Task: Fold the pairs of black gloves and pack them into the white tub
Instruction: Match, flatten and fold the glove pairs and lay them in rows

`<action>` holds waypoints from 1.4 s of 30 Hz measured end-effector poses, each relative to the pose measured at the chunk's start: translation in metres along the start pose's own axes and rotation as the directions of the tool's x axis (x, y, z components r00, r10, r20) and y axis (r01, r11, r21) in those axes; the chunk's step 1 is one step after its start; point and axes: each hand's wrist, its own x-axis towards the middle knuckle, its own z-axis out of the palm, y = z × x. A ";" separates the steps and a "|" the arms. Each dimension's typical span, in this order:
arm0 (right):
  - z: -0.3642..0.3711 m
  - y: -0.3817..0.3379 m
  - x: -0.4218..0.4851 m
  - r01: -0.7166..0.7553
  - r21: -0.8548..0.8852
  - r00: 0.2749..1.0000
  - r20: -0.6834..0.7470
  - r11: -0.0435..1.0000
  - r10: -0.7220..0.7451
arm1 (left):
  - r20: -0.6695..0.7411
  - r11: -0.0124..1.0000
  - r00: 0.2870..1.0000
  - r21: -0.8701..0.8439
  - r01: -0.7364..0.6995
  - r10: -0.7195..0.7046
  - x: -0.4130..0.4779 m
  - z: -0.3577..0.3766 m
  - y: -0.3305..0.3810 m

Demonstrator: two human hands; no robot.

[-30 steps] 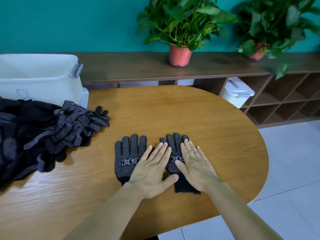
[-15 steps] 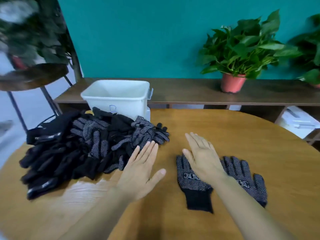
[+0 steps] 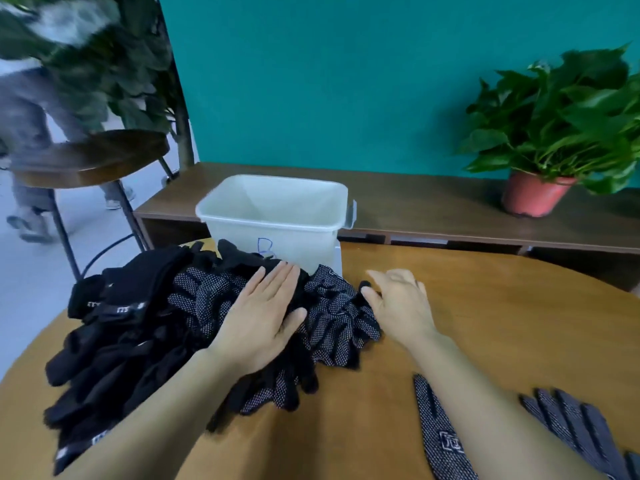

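- A teal wall [image 3: 346, 81] backs a low wooden shelf [image 3: 433, 202] carrying a potted plant [image 3: 540, 199]. In front stands a round wooden table [image 3: 502, 323], with a stool [image 3: 90, 157] and a blurred passer-by off at 10 o'clock.
- The white tub [image 3: 277, 216] sits at the table's far edge, at 12 o'clock from the hands, and what shows of its inside is bare.
- The heap of black gloves [image 3: 138, 334] spreads from the tub's foot toward 8 o'clock.
- The left hand [image 3: 263, 317] lies flat on the heap, fingers straight.
- The right hand [image 3: 398, 306], apart from it at 3 o'clock, curls its fingers against a glove tip at the heap's edge. Whether it pinches that tip cannot be told.
- A flat pair of gloves [image 3: 571, 424] lies at 5 o'clock, partly under the right forearm, fingers pointing to about 11 o'clock.
- The next pick looks likely to come from the heap's 3 o'clock edge, where the right hand is nearer.
- A blue hand-drawn mark, perhaps a "B", is on the tub's front wall. The white logos on the gloves are unreadable.
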 end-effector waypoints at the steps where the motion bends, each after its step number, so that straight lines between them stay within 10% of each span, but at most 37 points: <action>1: 0.005 -0.003 0.009 -0.017 0.003 1.000 0.020 1.000 0.017 | 0.003 1.000 1.000 0.013 -0.001 0.001 0.005 0.004 -0.005; 8: 0.051 -0.009 0.042 -0.047 -0.075 0.995 0.086 0.996 0.054 | 0.046 0.994 0.999 0.114 -0.007 0.002 0.021 0.028 -0.027; 18: 0.057 -0.013 0.003 0.342 -0.151 0.787 -0.493 0.928 -0.370 | -0.002 0.996 0.999 0.076 0.040 -0.040 0.007 0.021 -0.024; 27: 0.077 -0.010 -0.037 0.486 -0.283 0.760 -0.331 0.827 -0.560 | 0.012 0.994 0.998 0.084 0.065 -0.066 0.007 0.020 -0.003; 32: 0.056 -0.024 -0.030 0.273 0.142 0.861 -0.477 0.952 -0.175 | 0.006 0.988 0.995 0.116 0.098 -0.099 0.011 0.027 -0.003; 35: 0.044 -0.036 -0.009 0.011 0.291 0.972 -0.226 0.957 0.057 | 0.019 0.987 0.991 0.094 0.128 -0.130 0.011 0.028 -0.005; 38: 0.046 -0.038 0.005 -0.102 0.460 0.995 0.027 0.882 0.101 | 0.044 0.985 0.985 0.028 0.168 -0.169 0.011 0.022 0.002; 42: 0.029 -0.038 0.002 -0.118 0.770 0.988 0.026 0.627 0.154 | 0.028 0.917 0.938 -0.206 0.342 -0.344 0.019 0.001 0.011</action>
